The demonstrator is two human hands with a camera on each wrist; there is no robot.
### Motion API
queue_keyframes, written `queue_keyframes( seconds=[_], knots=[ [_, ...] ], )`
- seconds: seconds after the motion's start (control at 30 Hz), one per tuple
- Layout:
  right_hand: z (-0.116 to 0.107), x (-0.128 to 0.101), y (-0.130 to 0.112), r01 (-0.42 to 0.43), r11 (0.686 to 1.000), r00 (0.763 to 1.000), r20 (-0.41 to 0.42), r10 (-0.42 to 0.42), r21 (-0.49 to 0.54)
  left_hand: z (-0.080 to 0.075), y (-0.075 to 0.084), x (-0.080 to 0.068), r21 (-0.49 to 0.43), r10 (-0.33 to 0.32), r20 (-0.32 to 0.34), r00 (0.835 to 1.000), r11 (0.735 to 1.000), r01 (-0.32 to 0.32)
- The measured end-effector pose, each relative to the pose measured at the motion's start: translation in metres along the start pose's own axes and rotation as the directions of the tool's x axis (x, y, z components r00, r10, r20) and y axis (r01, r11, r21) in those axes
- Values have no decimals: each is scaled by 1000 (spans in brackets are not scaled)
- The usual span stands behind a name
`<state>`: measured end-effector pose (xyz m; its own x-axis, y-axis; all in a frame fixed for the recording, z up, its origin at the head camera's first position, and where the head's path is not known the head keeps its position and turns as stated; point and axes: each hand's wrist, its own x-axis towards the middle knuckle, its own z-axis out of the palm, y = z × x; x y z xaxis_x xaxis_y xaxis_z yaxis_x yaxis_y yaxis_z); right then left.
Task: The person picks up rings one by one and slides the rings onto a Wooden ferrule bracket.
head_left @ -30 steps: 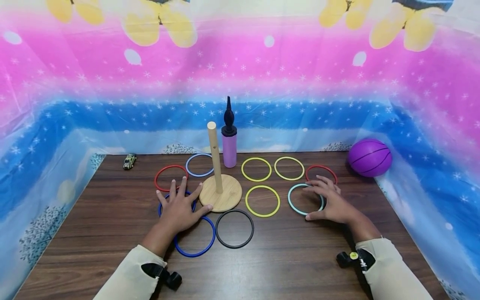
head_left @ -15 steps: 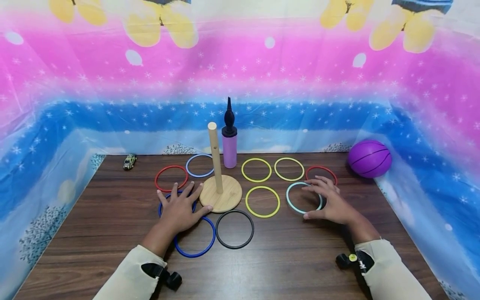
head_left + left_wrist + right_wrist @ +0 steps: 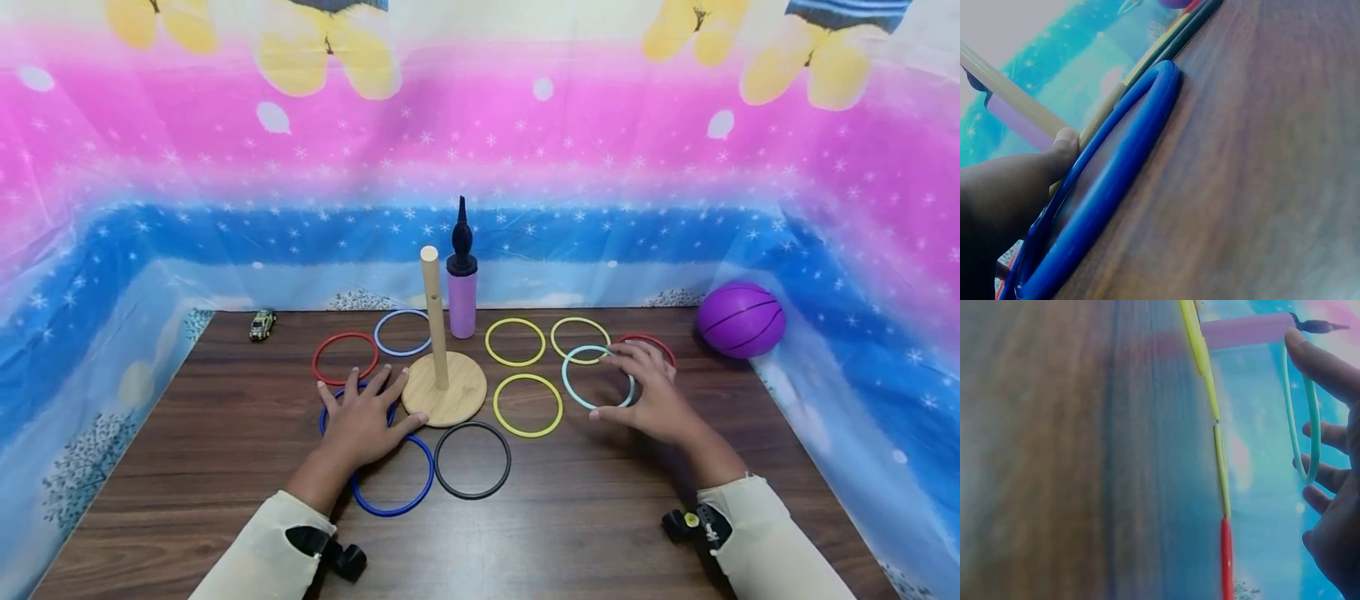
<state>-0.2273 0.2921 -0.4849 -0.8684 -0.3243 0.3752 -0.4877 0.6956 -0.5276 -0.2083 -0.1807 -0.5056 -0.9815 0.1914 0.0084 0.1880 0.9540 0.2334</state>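
My right hand (image 3: 647,398) holds a turquoise ring (image 3: 564,379) between thumb and fingertips. In the right wrist view the ring (image 3: 1315,425) is up off the table, level with the pump's top. My left hand (image 3: 360,429) lies with spread fingers at the left of a wooden peg stand (image 3: 438,333). Its thumb touches the edge of the round base (image 3: 459,392), and its fingers cross the rear blue ring, partly hidden beneath. A front blue ring (image 3: 392,514) lies below that hand; in the left wrist view, blue rings (image 3: 1116,169) run beside the thumb.
Yellow rings (image 3: 527,435), a black ring (image 3: 472,497), red rings (image 3: 347,335) and a light blue ring (image 3: 401,353) lie around the stand. Behind it stands a purple hand pump (image 3: 462,304). A purple ball (image 3: 742,321) and toy car (image 3: 262,325) sit at the back corners.
My right hand has lifted the turquoise ring and carried it slightly left, so it now overlaps a yellow ring in the head view. My left hand has stayed beside the stand.
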Motion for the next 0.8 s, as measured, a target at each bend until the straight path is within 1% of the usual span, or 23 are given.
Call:
queue_keyframes(
  seconds=[0.1, 0.27, 0.4, 0.57, 0.8],
  knots=[
    [0, 6, -7, -16, 1000, 1000, 7, 16, -9, 0, 0, 1, 7, 2, -10, 1000, 1000, -2],
    [1, 16, -17, -22, 1000, 999, 33, 22, 2, 1, -1, 1, 9, 3, -4, 1000, 1000, -3],
    [3, 21, -24, -8, 1000, 1000, 22, 8, -2, 1, -2, 1, 7, 3, -8, 1000, 1000, -3],
    [4, 27, -35, -11, 1000, 1000, 13, 11, -6, 1, -3, 0, 5, 3, -11, 1000, 1000, -3],
    [6, 40, -51, 5, 998, 1000, -15, -4, 56, 3, -2, 1, -3, 8, -6, 1000, 1000, -8]
  ],
)
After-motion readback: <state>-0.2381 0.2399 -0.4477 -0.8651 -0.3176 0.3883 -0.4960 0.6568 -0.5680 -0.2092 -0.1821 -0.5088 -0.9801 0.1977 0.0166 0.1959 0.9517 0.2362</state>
